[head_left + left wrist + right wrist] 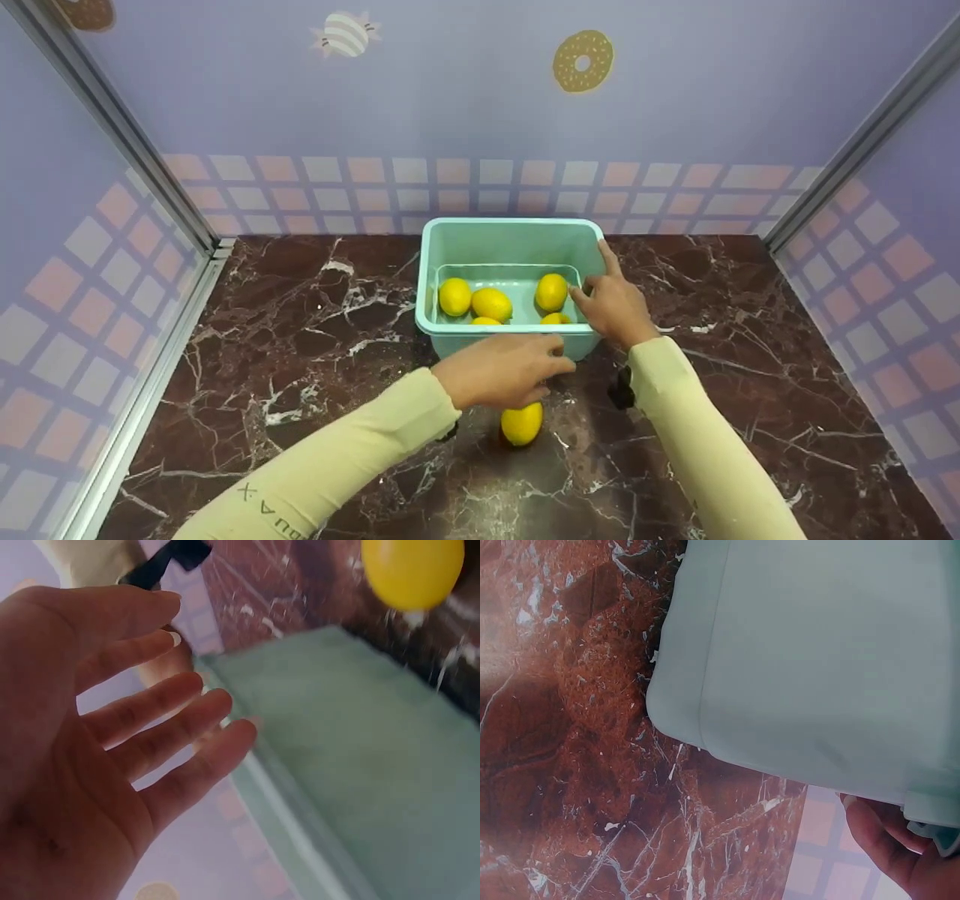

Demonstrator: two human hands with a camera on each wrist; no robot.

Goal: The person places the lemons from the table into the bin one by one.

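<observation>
A pale green plastic basin [517, 329] stands against the back wall with several yellow lemons [491, 305] inside, partly hidden by its front rim. My right hand [616, 304] grips the basin's right rim, thumb on the inner side; in the right wrist view its fingers [881, 836] lie against the outer wall below the rim. Just in front of the basin hovers my left hand [502, 367], its fingers loosely extended and holding nothing, as the left wrist view confirms. Beneath that hand, one loose lemon [521, 425] lies on the tabletop, its far end covered.
The dark red marbled tabletop [315, 390] extends on both sides of the basin. A purple back wall [465, 97] with checks and printed sweets rises right behind it. Side panels with metal frame posts [112, 112] flank the table.
</observation>
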